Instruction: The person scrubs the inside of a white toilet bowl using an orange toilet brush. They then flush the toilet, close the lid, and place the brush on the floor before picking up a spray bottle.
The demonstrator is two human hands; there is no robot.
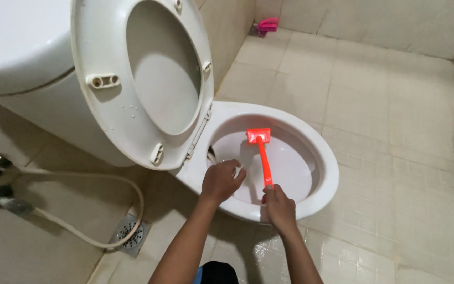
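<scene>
Orange long-handled brush found inside the bowl of the white toilet, flat rectangular head at the far end resting against the inner wall of the bowl, handle slanting back toward the near rim. Gripped at the near end of the handle by the right hand, fingers curled and pressed together around it, hand positioned directly over the near rim. Left hand held just left of the brush handle, over the left side of the bowl, fingers closed together around a small pale object; nature of that object cannot be told from this view. Both forearms entering from the near edge, bare. Toilet seat and lid raised upright, leaning back against the white cistern at far left; small water droplets visible on the underside of the seat. To the left of the toilet, a pale flexible hose looping across the floor, ending at a spray head near the left edge. Square metal floor drain set in the tiles at near left, just beside the hose loop. Floor of pale square tiles, glossy and wet-looking near the toilet base. Small pink object lying at the far wall, well apart from the toilet.
</scene>
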